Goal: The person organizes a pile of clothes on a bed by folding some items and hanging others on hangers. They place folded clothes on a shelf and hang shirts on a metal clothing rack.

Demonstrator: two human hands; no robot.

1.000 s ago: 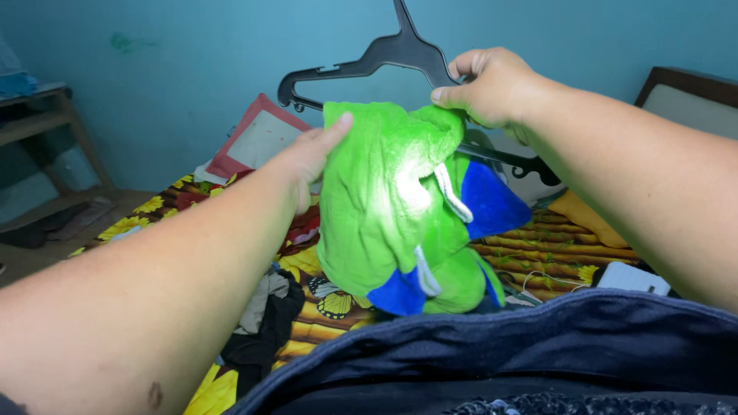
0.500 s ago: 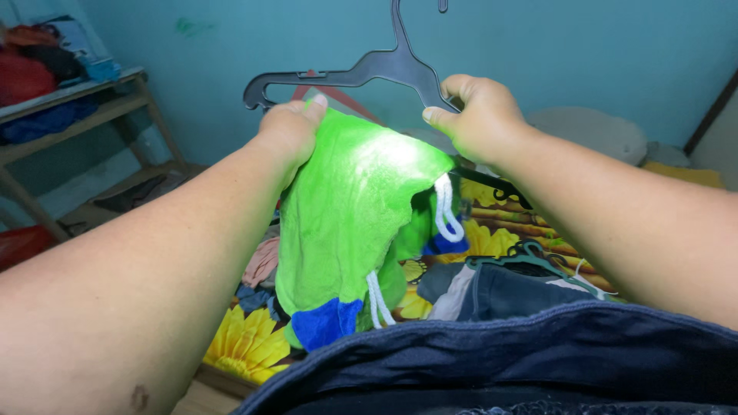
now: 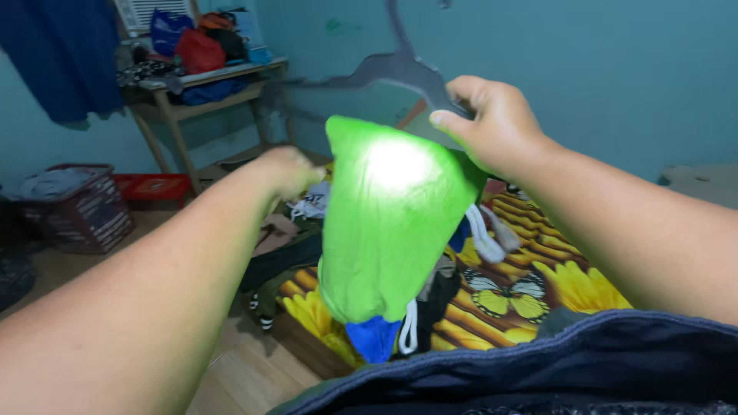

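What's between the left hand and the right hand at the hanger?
In the head view, the top of the green garment fills the stretch between the left hand and the right hand, which grips the dark hanger.

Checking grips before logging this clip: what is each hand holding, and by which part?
The right hand pinches the dark hanger at its neck together with the green garment's top edge. The left hand is beside the garment; its grip cannot be told.
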